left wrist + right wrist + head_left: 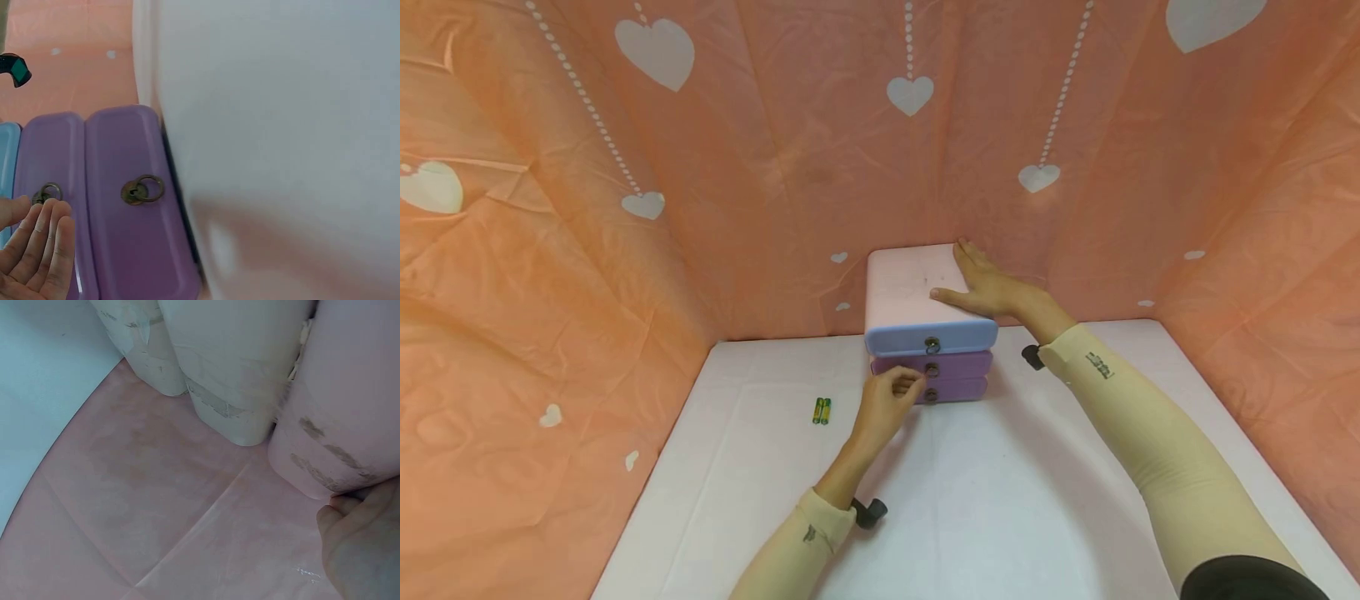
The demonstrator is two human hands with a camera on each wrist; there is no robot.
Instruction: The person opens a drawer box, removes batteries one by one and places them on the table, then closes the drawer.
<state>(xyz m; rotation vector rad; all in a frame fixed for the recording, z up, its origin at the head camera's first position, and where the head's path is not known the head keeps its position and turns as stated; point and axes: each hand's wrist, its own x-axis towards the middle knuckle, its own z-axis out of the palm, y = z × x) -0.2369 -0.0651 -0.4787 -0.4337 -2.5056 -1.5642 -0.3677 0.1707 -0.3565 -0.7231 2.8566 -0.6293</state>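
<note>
A small drawer unit (917, 287) with a pale pink top stands against the back cloth. It has a blue top drawer (931, 338) and two purple drawers (958, 377) below, each with a metal ring pull. My right hand (981, 279) lies flat on the unit's top near its right edge, fingers straight. My left hand (898, 392) hovers in front of the middle drawer, its fingers loosely bent just left of that ring pull (47, 192). In the left wrist view the fingertips (47, 231) are close to the ring without gripping it. The lower drawer's ring pull (142, 189) hangs free.
Two green-and-yellow batteries (822, 411) lie side by side on the white table (1000, 500), left of the unit. Orange cloth with white hearts (587, 250) walls in the table at the back and on both sides.
</note>
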